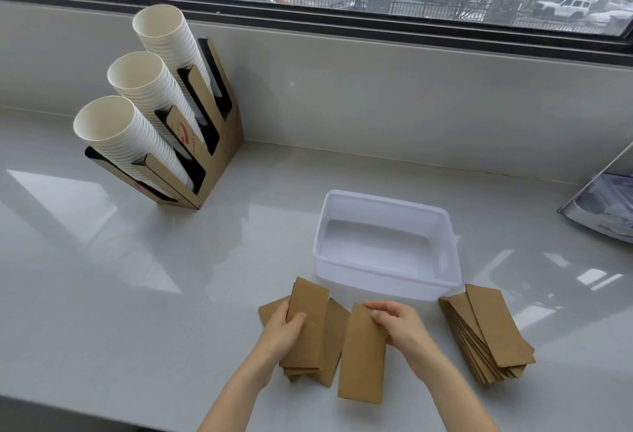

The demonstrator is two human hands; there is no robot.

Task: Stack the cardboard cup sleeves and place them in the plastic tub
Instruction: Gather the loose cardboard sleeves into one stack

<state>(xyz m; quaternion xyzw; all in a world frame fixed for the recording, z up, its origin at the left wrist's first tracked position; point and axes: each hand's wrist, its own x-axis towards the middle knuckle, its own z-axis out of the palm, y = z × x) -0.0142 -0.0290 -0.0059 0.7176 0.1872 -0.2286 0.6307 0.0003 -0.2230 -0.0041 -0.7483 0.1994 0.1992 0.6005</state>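
While the left hand reaches forward from the lower edge, its fingers clamped on a small stack of sleeves, the right hand pinches the top of a single sleeve. Both lie long axis pointing away, on the surface before the tub. Another stack lies right.

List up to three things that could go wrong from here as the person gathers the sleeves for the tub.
1. The left hand pins a fanned, uneven bunch; lifted as is, sleeves may slide out.
2. The right hand grips one sleeve only by its top edge, so it may twist or slip.
3. The right pile is splayed beside the empty tub and may spill when picked up.
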